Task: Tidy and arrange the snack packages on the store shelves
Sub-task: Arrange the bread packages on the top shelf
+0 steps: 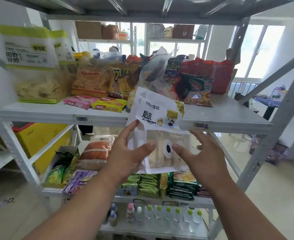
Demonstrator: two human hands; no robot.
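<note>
- Centrally, left hand (128, 153): thumb across the front and fingers behind the lower left of the white snack pouch (157, 134), gripping it.
- Right hand (197, 153): fingers spread and relaxed, thumb touching the pouch's clear window; whether the fingers behind touch it cannot be told.
- Pouch: held upright in mid-air, just before the edge of the middle shelf (226, 115). Judged light, soft and crinkly, its contents crushable; best held by the flat side margins, not the window.
- Behind: crowded chip bags (197, 89).
</note>
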